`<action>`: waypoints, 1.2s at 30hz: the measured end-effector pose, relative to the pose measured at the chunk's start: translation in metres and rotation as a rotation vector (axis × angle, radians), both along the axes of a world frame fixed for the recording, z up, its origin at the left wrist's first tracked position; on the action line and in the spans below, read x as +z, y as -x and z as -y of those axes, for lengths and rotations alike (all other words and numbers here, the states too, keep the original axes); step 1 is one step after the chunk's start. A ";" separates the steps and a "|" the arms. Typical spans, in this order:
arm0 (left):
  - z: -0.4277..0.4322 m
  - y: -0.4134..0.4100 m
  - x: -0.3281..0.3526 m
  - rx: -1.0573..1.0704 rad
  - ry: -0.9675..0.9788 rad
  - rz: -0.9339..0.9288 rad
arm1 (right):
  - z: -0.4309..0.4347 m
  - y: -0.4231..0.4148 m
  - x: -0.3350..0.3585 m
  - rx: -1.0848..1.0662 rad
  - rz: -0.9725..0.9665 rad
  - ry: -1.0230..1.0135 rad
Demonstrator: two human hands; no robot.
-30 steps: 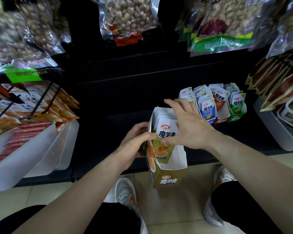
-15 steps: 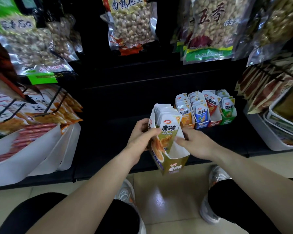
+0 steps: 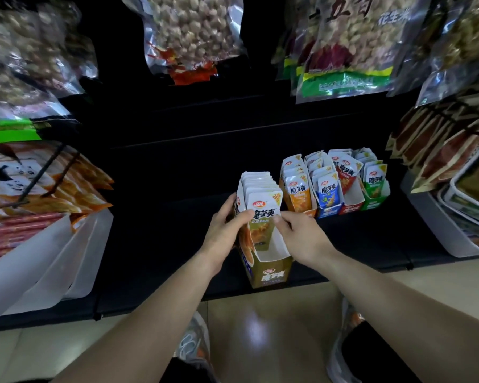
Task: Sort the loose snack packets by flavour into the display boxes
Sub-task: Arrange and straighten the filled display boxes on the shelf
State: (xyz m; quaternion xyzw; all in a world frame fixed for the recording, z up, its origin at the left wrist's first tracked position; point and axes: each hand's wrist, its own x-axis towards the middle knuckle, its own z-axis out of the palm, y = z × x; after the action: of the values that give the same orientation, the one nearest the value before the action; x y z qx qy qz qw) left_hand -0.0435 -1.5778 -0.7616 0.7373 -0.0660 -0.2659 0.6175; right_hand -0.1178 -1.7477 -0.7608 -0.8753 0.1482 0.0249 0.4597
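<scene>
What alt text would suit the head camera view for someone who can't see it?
A person's left hand grips a gold display box of snack packets while the right hand pinches its front packet. Four more boxes, orange, blue, red and green, stand behind on a black shelf.

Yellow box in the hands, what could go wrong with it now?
1. The yellow box is right at the front edge of the dark shelf. If the left hand loosens its grip, the box could tip onto the floor.
2. The front packet has empty room in front of it, so it may flop forward when the right hand lets go.
</scene>
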 end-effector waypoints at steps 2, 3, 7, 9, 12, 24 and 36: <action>0.010 -0.015 -0.021 -0.009 -0.022 -0.021 | 0.009 -0.015 -0.021 -0.040 -0.027 0.010; 0.015 -0.024 -0.032 -0.014 -0.034 -0.037 | 0.013 -0.023 -0.031 -0.054 -0.038 0.016; 0.037 -0.060 -0.074 -0.024 -0.079 -0.092 | 0.029 -0.055 -0.077 -0.100 -0.077 0.068; 0.047 -0.079 -0.092 -0.012 -0.091 -0.118 | 0.034 -0.071 -0.095 -0.117 -0.096 0.097; 0.058 -0.102 -0.116 0.001 -0.095 -0.146 | 0.040 -0.096 -0.119 -0.122 -0.127 0.118; 0.061 -0.173 -0.152 0.090 -0.186 0.009 | 0.026 -0.171 -0.160 -0.181 -0.041 0.115; 0.046 -0.175 -0.145 0.080 -0.295 0.052 | 0.020 -0.175 -0.149 -0.070 -0.128 -0.127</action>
State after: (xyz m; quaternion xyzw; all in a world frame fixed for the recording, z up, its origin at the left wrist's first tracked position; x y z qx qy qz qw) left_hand 0.1313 -1.6238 -0.9068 0.8287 -0.0130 -0.2288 0.5106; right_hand 0.0571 -1.7677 -0.9101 -0.8353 0.2059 0.0742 0.5044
